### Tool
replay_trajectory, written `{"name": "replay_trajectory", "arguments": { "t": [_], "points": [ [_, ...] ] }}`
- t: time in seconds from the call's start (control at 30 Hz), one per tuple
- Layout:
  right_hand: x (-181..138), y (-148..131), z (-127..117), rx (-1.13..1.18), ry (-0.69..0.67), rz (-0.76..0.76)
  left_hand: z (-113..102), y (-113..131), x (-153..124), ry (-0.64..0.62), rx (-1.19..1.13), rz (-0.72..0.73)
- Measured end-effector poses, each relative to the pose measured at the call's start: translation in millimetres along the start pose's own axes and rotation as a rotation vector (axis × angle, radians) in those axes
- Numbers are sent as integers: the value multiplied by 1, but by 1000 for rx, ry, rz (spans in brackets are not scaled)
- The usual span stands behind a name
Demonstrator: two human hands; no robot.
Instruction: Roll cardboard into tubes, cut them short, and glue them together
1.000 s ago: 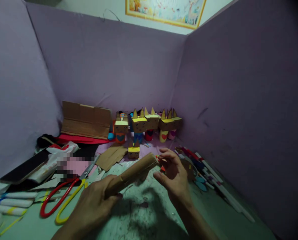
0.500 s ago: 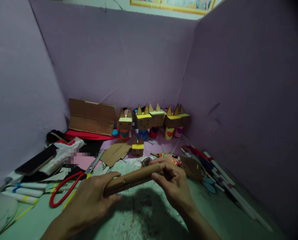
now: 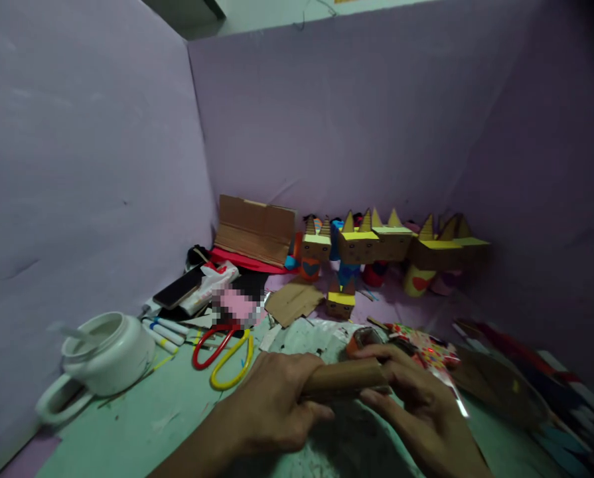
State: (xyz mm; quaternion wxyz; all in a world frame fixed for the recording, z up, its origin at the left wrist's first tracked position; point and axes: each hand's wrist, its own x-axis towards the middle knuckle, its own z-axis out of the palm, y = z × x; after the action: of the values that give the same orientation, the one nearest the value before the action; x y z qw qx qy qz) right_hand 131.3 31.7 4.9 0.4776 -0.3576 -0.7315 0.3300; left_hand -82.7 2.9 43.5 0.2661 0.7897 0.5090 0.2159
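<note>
A brown cardboard roll lies level just above the green table top, held at both ends. My left hand is wrapped round its left end. My right hand grips its right end with fingers curled over the top. Just behind the roll sits a small round object with an orange rim and a patterned wrapper.
Red and yellow scissors lie left of my hands. A white mug-like pot stands at the far left. Markers, a phone, cardboard pieces and a row of cardboard figures line the back. Purple walls enclose the table.
The view has swung left, bringing the white pot into sight. The roll has come down from a tilt to level, and my right hand has closed round its right end.
</note>
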Motion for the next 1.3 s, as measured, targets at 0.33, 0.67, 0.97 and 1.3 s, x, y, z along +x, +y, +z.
{"name": "replay_trajectory", "arguments": {
  "t": [0.33,0.67,0.97,1.3],
  "points": [
    [0,5,-1,18,53,-1,-4,2,0,-22,-93,-2],
    [2,-1,17,717,271,312,8,6,4,-7,-404,-174],
    [-8,-11,35,873,206,498,44,25,3,-165,-528,-264],
    [-11,-28,6,936,160,187,79,15,-7,-46,-384,-90]
  ]
}}
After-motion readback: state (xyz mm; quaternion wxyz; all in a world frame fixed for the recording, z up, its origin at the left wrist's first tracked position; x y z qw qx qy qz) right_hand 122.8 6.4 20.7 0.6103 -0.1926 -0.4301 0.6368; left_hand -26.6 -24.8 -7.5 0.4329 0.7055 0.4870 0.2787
